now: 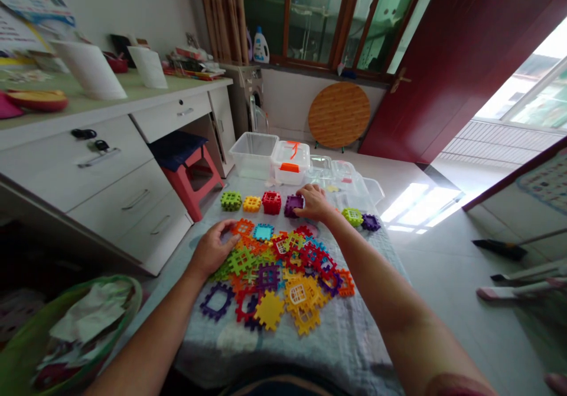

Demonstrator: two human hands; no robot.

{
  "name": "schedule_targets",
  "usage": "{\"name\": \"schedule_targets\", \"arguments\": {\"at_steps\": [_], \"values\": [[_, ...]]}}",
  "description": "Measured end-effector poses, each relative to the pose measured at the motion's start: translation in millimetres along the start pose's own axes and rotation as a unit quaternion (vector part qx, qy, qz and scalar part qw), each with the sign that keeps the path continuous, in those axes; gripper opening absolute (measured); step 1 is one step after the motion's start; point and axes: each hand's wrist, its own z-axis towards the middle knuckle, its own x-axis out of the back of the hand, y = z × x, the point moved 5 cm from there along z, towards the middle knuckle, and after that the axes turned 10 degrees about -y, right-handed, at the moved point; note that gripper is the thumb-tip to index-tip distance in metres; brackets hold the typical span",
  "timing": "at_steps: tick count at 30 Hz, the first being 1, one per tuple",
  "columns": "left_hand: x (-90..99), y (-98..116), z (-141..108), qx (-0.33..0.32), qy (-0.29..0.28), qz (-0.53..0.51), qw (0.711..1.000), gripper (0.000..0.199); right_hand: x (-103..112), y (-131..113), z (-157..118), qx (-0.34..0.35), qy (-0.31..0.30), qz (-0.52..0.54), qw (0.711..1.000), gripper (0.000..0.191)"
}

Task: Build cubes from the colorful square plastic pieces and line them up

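My right hand (313, 202) has its fingers and thumb closed around the right side of a purple stack of square, notched building tiles (293, 206) on the cloth. To its left, in a row, stand a red stack (271, 203), a yellow one (252, 204) and a green one (231, 201). My left hand (215, 246) rests at the left edge of the loose tile pile (268, 276), thumb and fingers apart, beside an orange tile (243, 227). Close by lies a light blue tile (263, 232). Past my right wrist sit a green-and-white tile block (352, 217) and a dark purple one (371, 223).
Behind the stacks stand an open clear bin (254, 156), a lidded box (290, 162) with orange clips and clear plastic containers (343, 171). A cloth (345, 349) covers the table. At left are a pink stool (188, 177), a drawer desk (104, 151) and a green basket (137, 292).
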Motion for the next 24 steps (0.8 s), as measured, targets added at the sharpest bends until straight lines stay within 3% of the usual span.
{"name": "schedule_targets", "arguments": {"at_steps": [7, 12, 15, 18, 24], "values": [[1.8, 6, -1, -0.003, 0.004, 0.003, 1.000, 0.046, -10, 1, 4, 0.000, -0.025, -0.024, 0.999, 0.043], [2.5, 9, -2, 0.002, 0.001, -0.002, 1.000, 0.046, -1, -3, -4, -0.003, -0.005, -0.011, 1.000, 0.054], [2.1, 7, -1, 0.001, 0.003, 0.004, 1.000, 0.045, 12, -5, -26, 0.003, 0.041, 0.027, 0.999, 0.056], [2.2, 5, -1, -0.010, 0.008, 0.024, 1.000, 0.044, 19, -6, -63, 0.020, 0.063, 0.082, 0.994, 0.046], [1.0, 6, -1, -0.021, -0.001, 0.038, 0.999, 0.042, -4, 0, -128, 0.050, 0.036, 0.176, 0.982, 0.028]]}}
